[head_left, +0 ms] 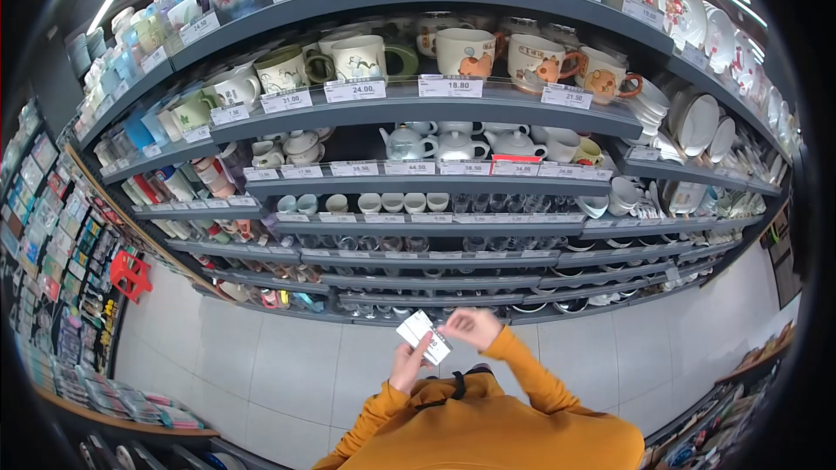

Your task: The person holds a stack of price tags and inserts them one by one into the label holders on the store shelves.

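Observation:
My left hand grips a white price label with dark print, held low in front of my body with the thumb across its face. Beside the label's right edge is my right hand, its fingers curled and pressed together. Its fingertips are close to the label; whether they touch it or hold something small, I cannot make out. Both arms wear mustard-yellow sleeves.
Ahead rise curved-looking grey shelves with cups, teapots, mugs and plates, with price labels along their edges. A red stool stands on the tiled floor at left. More racks of goods line both sides.

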